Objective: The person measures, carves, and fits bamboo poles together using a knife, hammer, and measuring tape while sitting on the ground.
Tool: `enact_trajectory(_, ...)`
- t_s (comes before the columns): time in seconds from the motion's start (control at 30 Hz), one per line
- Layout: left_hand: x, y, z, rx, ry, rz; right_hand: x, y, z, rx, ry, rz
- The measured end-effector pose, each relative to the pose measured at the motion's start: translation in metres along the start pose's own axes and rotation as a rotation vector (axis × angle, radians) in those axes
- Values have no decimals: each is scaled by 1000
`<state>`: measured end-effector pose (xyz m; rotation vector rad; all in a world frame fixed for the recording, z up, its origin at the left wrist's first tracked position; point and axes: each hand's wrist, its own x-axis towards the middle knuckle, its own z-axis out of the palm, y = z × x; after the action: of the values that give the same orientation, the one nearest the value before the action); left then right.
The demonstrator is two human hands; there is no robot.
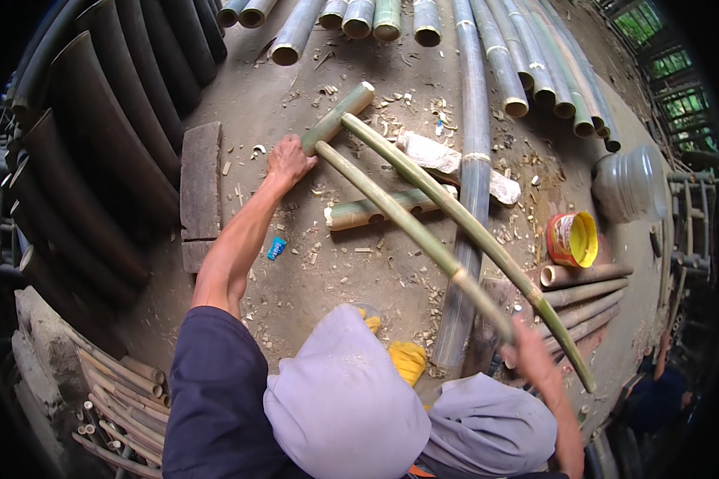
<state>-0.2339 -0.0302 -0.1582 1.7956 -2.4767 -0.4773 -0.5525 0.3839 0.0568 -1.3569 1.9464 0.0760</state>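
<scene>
Left hand (290, 162) clasps tube (338, 117); right hand (531, 353), blurred, seems closed round pole (391, 210); jerking could twist tube from left grip.

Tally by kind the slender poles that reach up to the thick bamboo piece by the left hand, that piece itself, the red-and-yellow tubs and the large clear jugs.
Slender poles: 2
Thick bamboo piece by the left hand: 1
Red-and-yellow tub: 1
Large clear jug: 1
Total: 5
</scene>
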Motion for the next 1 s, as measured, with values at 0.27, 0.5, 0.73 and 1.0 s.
enact_trajectory(0.27, 1, -10, -2, -8, -6, 41, -2, 10, -7, -139, 51, -34)
enact_trajectory(0.5, 1, -5, 2, 19, 17, -4, -8, -6, 2, 0, -45, 36)
enact_trajectory(0.73, -3, -2, -2, 1, 13, 11, -2, 5, -10, -145, 41, 6)
enact_trajectory(1.0, 2, -2, 0, 9, -19, -13, -28, -21, 28, 142, -19, 72)
